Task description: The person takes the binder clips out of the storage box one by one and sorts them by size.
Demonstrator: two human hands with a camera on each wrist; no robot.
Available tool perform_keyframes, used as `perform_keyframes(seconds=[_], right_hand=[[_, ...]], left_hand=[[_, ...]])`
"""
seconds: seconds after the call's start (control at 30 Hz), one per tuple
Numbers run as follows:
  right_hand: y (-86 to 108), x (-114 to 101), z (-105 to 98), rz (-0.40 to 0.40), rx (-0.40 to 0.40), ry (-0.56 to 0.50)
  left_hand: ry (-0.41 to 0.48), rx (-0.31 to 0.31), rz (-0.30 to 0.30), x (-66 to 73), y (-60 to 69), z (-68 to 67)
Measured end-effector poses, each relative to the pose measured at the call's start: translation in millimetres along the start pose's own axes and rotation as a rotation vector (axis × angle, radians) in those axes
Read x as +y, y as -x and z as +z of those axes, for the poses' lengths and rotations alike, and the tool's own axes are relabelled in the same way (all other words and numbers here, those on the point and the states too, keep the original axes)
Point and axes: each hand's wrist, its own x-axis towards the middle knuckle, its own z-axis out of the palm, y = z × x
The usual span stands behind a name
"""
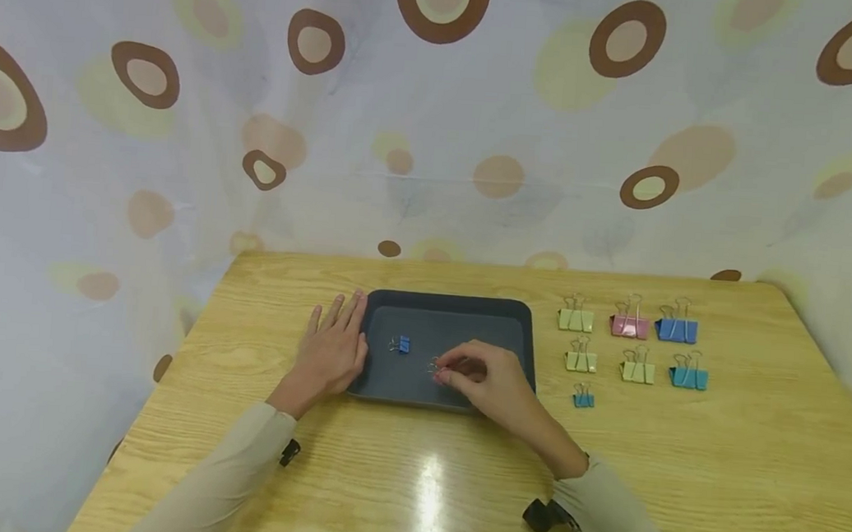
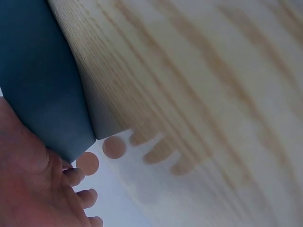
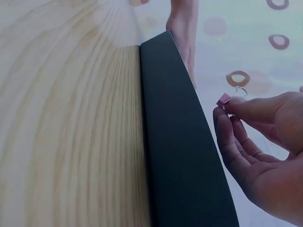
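Observation:
A small pink binder clip (image 3: pixel 224 100) is pinched between the thumb and fingers of my right hand (image 1: pixel 495 380), over the right half of a dark tray (image 1: pixel 417 393). In the right wrist view its wire handle sticks up past the thumb. My left hand (image 1: pixel 333 348) lies along the tray's left edge, its fingers straight and pointing away from me. Inside the tray, left of the right hand, sits a small blue binder clip (image 1: pixel 404 345). The left wrist view shows the left palm (image 2: pixel 23 179) against the tray's outer wall (image 2: pixel 42 80).
Right of the tray, several binder clips stand in rows on the wooden table (image 1: pixel 352 475): a large blue clip (image 1: pixel 677 330), a pink clip (image 1: pixel 629 326), a teal clip (image 1: pixel 688 377), a small teal clip (image 1: pixel 583 400) and pale yellow ones (image 1: pixel 575 320). A patterned cloth (image 1: pixel 473 121) hangs behind.

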Motion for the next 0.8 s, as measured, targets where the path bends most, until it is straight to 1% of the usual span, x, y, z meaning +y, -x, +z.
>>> perform_keyframes(seconds=[0.13,0.2,0.3,0.37,0.53,0.8], right_hand=[[13.4,6,-15,0.010,0.016,-0.030],[19.6,9,-24,-0.002,0.020,-0.042],[26.6,11,-38,-0.034,0.028,-0.034],[32.9,10,-46,-0.032,0.033,-0.026],[48.3,6,-62,0.002,0.064,-0.011],[71.3,13,-84,-0.016,0.125,0.054]], left_hand=[[-0.004,-0.015,0.005,0.3,-0.2,-0.1],[0.001,-0.010,0.007,0.2,-0.5,-0.5],[0.004,0.003,0.004,-0.9,-1.4,-1.2],[0.002,0.012,0.005,-1.0,-1.6,-0.3],[0.016,0.025,0.007,-1.4,-2.6,1.5],[0.021,0.017,0.003,-2.1,-0.6,3.1]])
